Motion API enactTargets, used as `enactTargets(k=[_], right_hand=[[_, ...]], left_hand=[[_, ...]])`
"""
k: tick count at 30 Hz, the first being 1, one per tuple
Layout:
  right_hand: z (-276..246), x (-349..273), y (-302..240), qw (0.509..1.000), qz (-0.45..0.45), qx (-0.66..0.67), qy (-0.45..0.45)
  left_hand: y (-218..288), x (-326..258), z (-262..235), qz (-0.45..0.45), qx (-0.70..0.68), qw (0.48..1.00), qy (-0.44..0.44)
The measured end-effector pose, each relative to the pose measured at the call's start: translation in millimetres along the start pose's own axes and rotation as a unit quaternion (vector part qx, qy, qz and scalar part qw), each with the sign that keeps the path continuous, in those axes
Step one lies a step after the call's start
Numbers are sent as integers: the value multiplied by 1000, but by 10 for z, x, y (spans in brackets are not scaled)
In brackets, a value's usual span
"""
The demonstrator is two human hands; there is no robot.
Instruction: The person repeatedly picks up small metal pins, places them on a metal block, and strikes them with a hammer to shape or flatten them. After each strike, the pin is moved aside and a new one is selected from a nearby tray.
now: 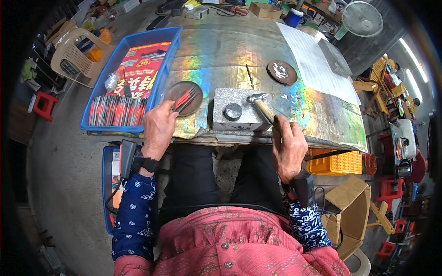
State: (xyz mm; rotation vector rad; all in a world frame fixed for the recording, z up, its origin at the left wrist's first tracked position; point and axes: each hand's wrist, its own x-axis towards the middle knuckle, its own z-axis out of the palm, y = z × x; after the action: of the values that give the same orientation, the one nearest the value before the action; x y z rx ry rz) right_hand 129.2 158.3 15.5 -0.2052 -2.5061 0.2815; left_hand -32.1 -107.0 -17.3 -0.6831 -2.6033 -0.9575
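Note:
My left hand [159, 124] is at the near left rim of a round brown dish [197, 106], fingers pinched at the near ends of slender red-and-dark metal pieces [185, 98]; how many are in the grip is unclear. My right hand [290, 147] is wrapped round the wooden handle of a small hammer [263, 109]. The hammer's steel head lies over the top of a grey metal block [239, 99] at the table's near edge. A short dark round cylinder [233, 112] stands on that block. Behind it lies a thin dark rod [249, 76].
Left on the table, a blue tray [177, 39] holds a packed row of similar red-and-grey pieces [117, 111] and a red printed sheet [147, 60]. A second brown dish [282, 72] holds small silvery bits. White sheeting [306, 60] covers the right side. A yellow crate [338, 163] and cardboard box [352, 198] stand below right.

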Motion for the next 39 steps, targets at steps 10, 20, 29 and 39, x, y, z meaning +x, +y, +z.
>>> enactTargets(k=[10,20,29,39], right_hand=[[157,-100,-33,996,31,12,-78],[209,-148,-6,995,16,50,-80],[211,-130,-6,993,27,47,-104],[209,-129,14,993,19,50,-107]], left_hand=[[-46,106,222,79,170,982,5],[-29,72,229,85,204,975,10],[-560,285,-538,-9,193,980,42],[-1055,429,-497,-14,233,965,-122]])
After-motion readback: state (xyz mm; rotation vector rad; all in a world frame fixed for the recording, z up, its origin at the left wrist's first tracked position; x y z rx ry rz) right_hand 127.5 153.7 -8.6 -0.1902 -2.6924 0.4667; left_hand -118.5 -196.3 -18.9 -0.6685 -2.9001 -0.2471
